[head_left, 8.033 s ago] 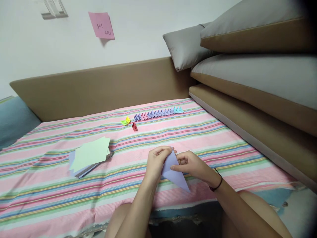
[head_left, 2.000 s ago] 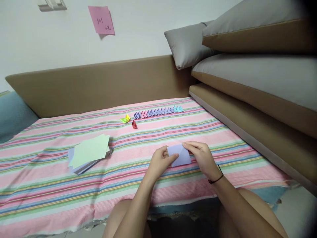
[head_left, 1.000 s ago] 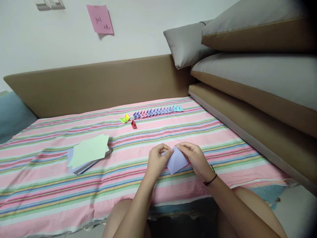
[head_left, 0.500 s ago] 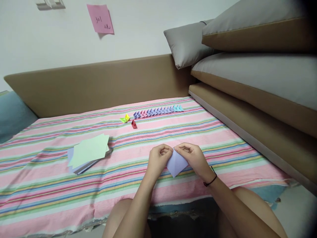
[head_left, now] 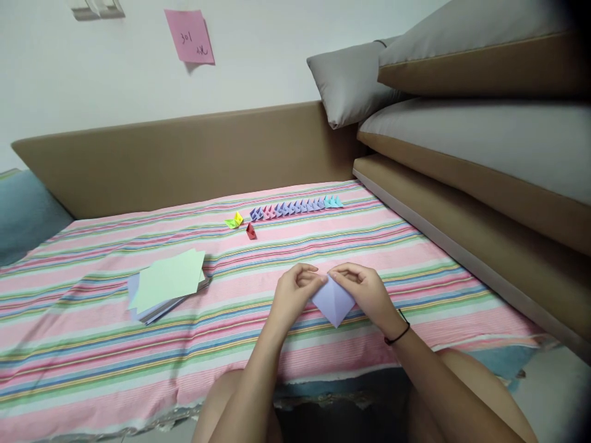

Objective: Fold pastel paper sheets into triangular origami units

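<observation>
A folded sheet of light purple paper, diamond-shaped with a crease down its middle, hangs point-down between my hands above the striped cloth. My right hand pinches it near the top corner, thumb in front. On the other side my left hand has its thumb tip at the paper's upper left edge, its fingers curled and slightly apart from the thumb; their contact behind the paper is hidden. A black band circles my right wrist.
Striped cloth covers the seat. Loose paper sheets lie stacked at left. Farther back are a row of small folded paper pieces, a yellow-green piece and a red piece. Grey-brown cushions are piled at right.
The purple paper has moved slightly right along with my right hand. My left hand's fingers have loosened and spread a little from the thumb.
</observation>
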The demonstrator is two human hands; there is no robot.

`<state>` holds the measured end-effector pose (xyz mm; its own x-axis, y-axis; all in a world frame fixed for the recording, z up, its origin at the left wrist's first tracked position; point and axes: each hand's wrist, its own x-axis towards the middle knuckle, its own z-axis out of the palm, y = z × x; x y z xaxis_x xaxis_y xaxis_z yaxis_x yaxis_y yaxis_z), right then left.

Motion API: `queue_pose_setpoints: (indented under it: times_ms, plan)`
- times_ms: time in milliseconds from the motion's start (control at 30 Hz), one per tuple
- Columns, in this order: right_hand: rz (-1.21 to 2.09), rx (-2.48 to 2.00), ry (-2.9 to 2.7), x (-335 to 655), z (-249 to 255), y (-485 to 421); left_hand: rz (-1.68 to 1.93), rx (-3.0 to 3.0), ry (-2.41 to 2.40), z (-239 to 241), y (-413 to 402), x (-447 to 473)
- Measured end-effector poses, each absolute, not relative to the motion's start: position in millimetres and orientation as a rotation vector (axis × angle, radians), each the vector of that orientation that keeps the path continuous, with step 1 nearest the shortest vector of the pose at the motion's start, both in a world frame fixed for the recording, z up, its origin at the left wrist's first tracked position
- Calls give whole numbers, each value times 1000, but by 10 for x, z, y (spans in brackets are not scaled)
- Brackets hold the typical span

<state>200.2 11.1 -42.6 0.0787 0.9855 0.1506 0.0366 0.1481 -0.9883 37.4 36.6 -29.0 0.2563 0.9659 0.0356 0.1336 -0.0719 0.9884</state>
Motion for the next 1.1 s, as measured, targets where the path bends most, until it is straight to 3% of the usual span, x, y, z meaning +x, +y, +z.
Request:
queue_pose_setpoints:
  times_ms: [1100]
  plan:
    - [1125, -1098, -1049, 1993, -448, 127, 1287, 1184, 1116, -215, 314, 418]
